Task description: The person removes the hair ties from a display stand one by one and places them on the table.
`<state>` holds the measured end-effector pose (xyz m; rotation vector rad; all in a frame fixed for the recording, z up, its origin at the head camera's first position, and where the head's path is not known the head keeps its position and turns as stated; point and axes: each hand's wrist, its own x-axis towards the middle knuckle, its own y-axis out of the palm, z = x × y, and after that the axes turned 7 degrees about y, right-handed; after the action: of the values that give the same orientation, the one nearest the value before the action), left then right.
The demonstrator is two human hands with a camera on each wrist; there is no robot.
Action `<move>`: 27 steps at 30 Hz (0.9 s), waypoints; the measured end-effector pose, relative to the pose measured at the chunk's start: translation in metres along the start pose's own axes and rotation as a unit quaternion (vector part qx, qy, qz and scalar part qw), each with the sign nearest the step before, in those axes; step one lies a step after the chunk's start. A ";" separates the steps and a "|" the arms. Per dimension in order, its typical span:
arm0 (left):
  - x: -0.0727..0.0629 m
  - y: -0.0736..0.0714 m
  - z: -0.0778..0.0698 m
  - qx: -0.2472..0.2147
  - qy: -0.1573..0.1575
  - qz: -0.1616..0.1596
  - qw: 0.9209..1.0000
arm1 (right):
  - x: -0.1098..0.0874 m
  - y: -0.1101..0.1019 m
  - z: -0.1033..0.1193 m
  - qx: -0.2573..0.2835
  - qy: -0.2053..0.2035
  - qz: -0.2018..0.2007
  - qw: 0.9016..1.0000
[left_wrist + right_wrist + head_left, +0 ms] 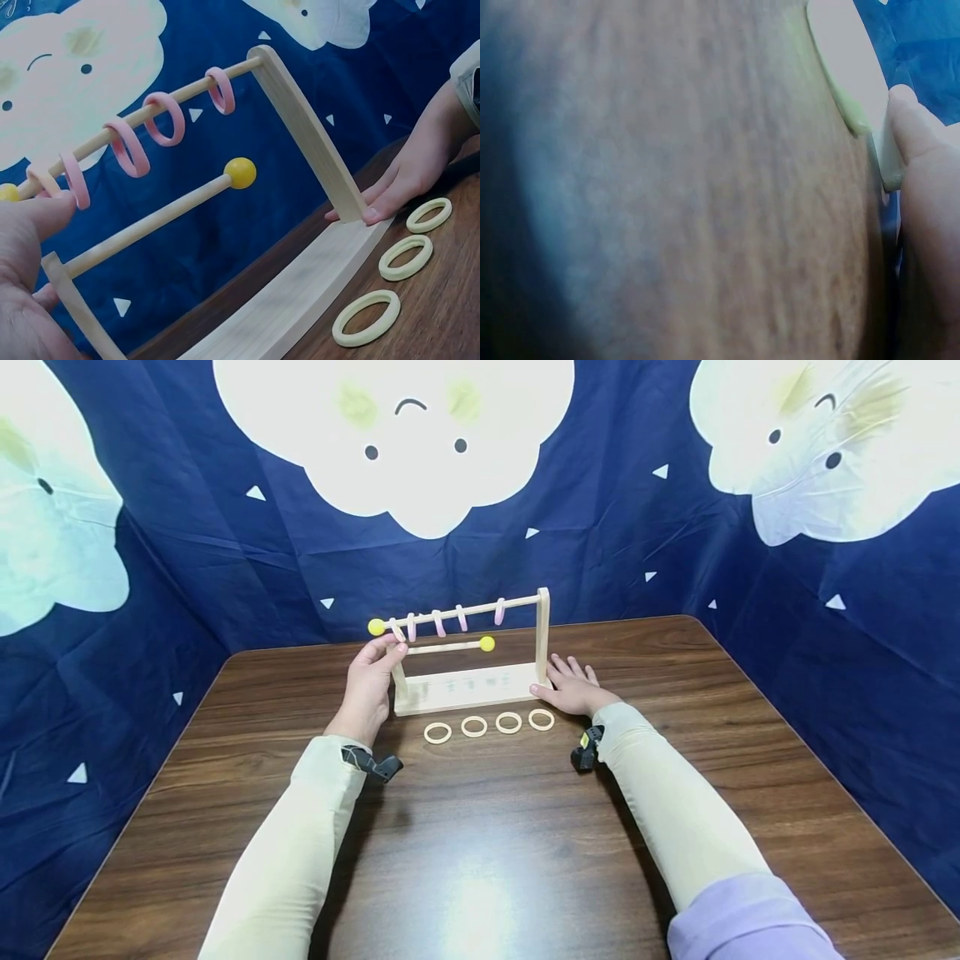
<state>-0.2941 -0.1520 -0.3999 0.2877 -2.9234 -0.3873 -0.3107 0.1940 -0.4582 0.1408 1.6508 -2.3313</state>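
A wooden rack stands upright, with a flat base [468, 687] and two rods. Several pink rings [127, 148] hang along its upper rod [480, 608], which ends in a yellow ball [377, 627]. Close to that ball, my left hand [367, 685] pinches a pale wooden ring [43, 180] that is around the rod. The lower rod [150, 224] carries another yellow ball [241, 172] at its free end. My right hand [573, 687] rests at the base's right end, thumb against the foot of the upright post [542, 635] and fingers spread behind it.
Several pale wooden rings [474, 727] lie in a row on the brown table [480, 827], just in front of the base. Behind the table hangs a dark blue cloth [615, 552] with white clouds. Each wrist wears a black strapped camera [587, 749].
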 end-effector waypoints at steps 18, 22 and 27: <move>0.000 -0.008 0.001 -0.102 -0.009 -0.066 0.993 | -0.001 0.001 0.001 -0.001 -0.003 0.000 1.000; 0.000 -0.011 0.001 -0.111 -0.019 -0.075 0.991 | 0.001 0.002 -0.001 -0.003 -0.003 0.001 1.000; 0.003 -0.016 -0.002 -0.113 -0.029 -0.082 0.990 | 0.004 0.003 -0.003 -0.011 0.003 0.004 1.000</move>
<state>-0.2943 -0.1681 -0.4014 0.4911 -2.8838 -0.7583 -0.3141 0.1950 -0.4632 0.1500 1.6745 -2.3081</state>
